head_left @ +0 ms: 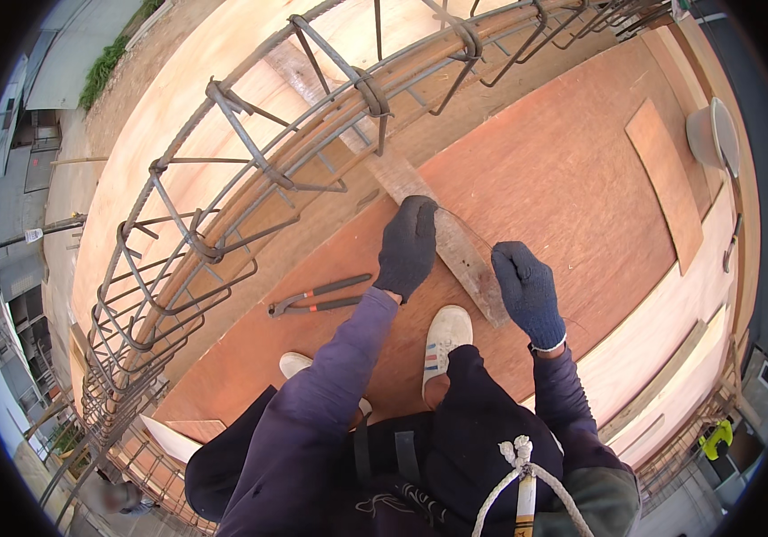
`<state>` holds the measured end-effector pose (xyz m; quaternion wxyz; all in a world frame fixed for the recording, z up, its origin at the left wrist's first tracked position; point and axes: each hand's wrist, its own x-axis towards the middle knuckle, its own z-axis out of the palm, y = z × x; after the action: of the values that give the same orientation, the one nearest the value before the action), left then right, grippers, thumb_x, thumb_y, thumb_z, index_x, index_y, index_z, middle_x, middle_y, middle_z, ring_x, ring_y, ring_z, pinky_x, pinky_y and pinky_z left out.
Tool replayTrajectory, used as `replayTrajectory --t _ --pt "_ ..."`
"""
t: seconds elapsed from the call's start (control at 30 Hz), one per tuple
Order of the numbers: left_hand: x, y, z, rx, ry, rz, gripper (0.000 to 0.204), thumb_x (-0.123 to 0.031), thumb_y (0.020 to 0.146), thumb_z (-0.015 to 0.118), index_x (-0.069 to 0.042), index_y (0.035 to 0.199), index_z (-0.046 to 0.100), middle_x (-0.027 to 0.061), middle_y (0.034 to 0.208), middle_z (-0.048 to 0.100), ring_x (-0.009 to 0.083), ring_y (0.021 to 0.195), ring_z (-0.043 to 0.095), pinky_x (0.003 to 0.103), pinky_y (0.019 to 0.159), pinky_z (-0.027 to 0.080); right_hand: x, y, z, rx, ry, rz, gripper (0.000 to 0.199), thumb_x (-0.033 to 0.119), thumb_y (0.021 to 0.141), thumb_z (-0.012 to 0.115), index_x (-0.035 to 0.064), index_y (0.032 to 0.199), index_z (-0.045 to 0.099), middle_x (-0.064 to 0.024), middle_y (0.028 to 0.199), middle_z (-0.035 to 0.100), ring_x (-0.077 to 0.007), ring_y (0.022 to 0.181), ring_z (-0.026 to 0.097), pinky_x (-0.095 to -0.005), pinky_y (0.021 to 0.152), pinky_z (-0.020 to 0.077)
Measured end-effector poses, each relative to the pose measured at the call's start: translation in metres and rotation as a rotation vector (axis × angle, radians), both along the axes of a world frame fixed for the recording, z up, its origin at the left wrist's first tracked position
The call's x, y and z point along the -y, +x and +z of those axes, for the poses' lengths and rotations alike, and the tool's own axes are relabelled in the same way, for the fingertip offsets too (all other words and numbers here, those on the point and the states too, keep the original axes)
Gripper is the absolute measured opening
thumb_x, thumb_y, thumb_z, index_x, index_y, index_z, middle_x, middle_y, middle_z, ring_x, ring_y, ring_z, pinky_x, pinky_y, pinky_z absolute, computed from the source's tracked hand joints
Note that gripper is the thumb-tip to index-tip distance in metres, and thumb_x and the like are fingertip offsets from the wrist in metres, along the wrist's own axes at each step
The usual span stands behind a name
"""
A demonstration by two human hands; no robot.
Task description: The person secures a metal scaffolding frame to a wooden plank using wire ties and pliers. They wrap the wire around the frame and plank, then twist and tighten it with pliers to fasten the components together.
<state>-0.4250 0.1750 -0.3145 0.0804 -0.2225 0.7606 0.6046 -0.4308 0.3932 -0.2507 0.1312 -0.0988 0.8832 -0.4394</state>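
Observation:
My left hand [409, 246], in a dark knit glove, is closed on one end of a thin tie wire [466, 225]. The wire runs across to my right hand [527, 291], gloved alike, with thumb and fingers pinched round it. A loose tail of wire seems to trail below the right hand. Under both hands a narrow wooden plank [469, 264] lies across the plywood deck [572, 170]. A pair of end-cutting nippers [326, 288] with orange-marked handles rests on the deck, left of my left forearm. None of the fingers touch the nippers.
A long rebar cage [254, 152] curves along the far and left side, with ties and projecting bar ends. At right are a loose plywood strip [666, 188] and a bucket [710, 134]. White rope [545, 474] hangs at my front. A person in a yellow vest [717, 438] is lower right.

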Motion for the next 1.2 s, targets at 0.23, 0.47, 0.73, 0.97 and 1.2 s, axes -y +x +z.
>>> replayTrajectory --t 0.23,0.47,0.73,0.97,1.2 --pt "-0.003 -0.054 0.002 -0.249 -0.327 -0.013 0.04 -0.035 0.101 0.068 -0.004 0.127 0.067 0.0208 0.114 0.071 0.0334 0.104 0.072 0.043 0.094 0.055 -0.041 -0.02 -0.029 0.045 0.102 -0.295 0.018 0.017 0.105 0.064 -0.0003 0.106 0.068 -0.0134 0.088 0.069 -0.0179 0.079 0.065 -0.0332 0.074 0.0533" --pt "0.001 -0.144 -0.014 -0.277 -1.082 -0.086 0.047 -0.041 0.1 0.067 -0.006 0.132 0.062 0.0185 0.113 0.07 0.0376 0.103 0.07 0.051 0.095 0.052 -0.06 -0.018 -0.042 0.071 0.109 -0.358 0.022 0.02 0.106 0.061 -0.0012 0.106 0.068 -0.0117 0.084 0.066 -0.0168 0.076 0.062 -0.0343 0.07 0.0508" --pt "0.007 -0.154 -0.04 -0.049 -1.03 -0.155 0.037 -0.042 0.101 0.064 -0.008 0.116 0.071 0.0143 0.103 0.072 0.0349 0.098 0.071 0.05 0.086 0.053 -0.056 -0.015 -0.05 0.154 -0.027 -0.385 0.022 0.019 0.107 0.061 -0.0014 0.103 0.067 -0.004 0.081 0.061 -0.0105 0.071 0.055 -0.0282 0.066 0.0469" --pt "0.005 -0.156 -0.043 -0.068 -1.084 -0.133 0.035 -0.043 0.098 0.067 -0.01 0.109 0.071 0.0109 0.101 0.072 0.0318 0.097 0.071 0.05 0.083 0.052 -0.048 -0.027 -0.05 0.096 -0.012 -0.362 0.019 0.017 0.107 0.062 -0.0006 0.102 0.068 -0.0022 0.081 0.06 -0.0098 0.071 0.055 -0.0278 0.065 0.0464" --pt "0.011 -0.143 -0.034 -0.313 -0.96 -0.038 0.045 -0.038 0.098 0.069 -0.007 0.13 0.068 0.0205 0.114 0.071 0.038 0.107 0.069 0.051 0.095 0.052 -0.04 -0.037 -0.031 -0.061 0.05 -0.316 0.017 0.015 0.106 0.062 -0.0003 0.103 0.068 -0.0025 0.082 0.063 -0.0103 0.071 0.056 -0.0279 0.065 0.0478"
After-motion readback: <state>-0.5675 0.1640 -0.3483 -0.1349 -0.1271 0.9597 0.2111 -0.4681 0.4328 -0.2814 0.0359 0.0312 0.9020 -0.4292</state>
